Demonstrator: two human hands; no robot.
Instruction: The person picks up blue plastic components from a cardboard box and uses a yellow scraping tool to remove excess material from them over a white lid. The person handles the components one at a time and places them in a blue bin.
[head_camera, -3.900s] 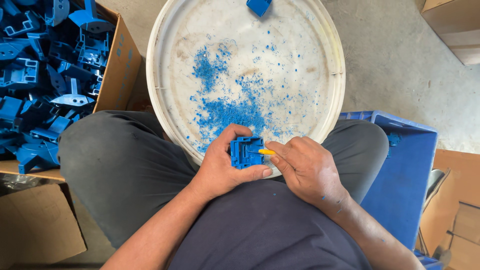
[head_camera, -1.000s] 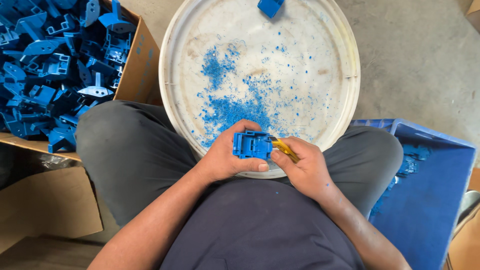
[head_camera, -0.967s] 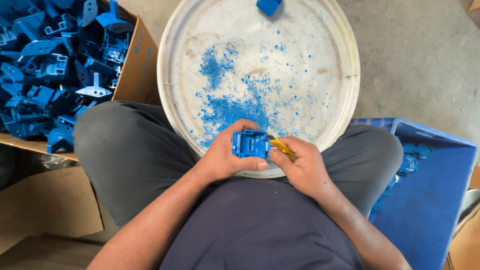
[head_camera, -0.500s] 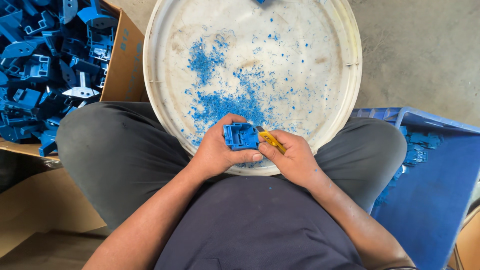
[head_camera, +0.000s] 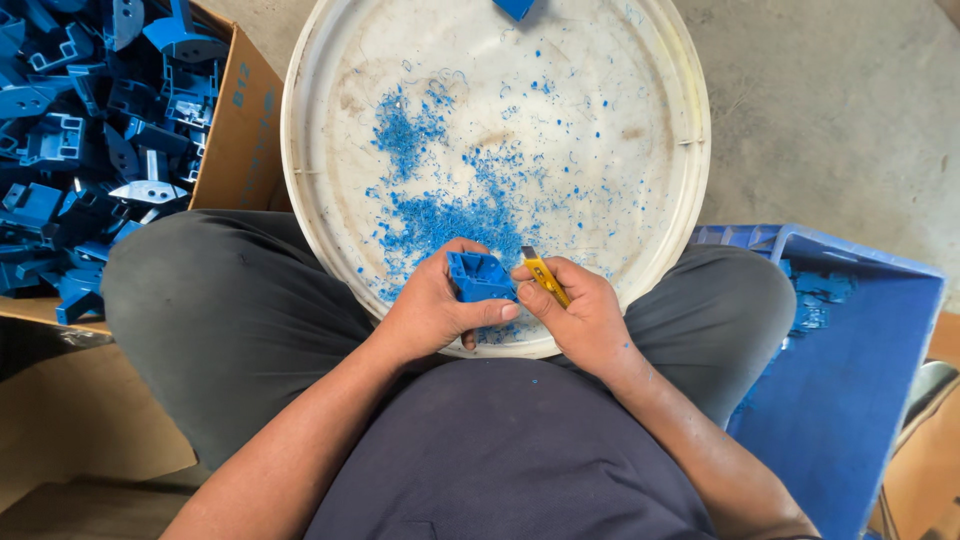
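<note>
My left hand (head_camera: 432, 311) grips a small blue plastic part (head_camera: 479, 277) just above my lap. My right hand (head_camera: 580, 315) holds a yellow-handled knife (head_camera: 543, 275) with its blade end right beside the part's edge. Both hands hover over the near rim of a large round white lid (head_camera: 320, 120) between my knees. Blue plastic shavings (head_camera: 450, 210) are scattered across the lid's middle, thickest just beyond my hands.
A cardboard box (head_camera: 235, 130) at my left holds several blue plastic parts (head_camera: 90, 150). At my right stands a blue plastic crate (head_camera: 860, 370) with a few parts inside. Another blue part (head_camera: 514, 8) lies at the lid's far edge. Concrete floor lies beyond.
The part has been turned in my left hand, and the knife has shifted along its edge. The camera view has drifted slightly; my hands stay at the lid's near rim.
</note>
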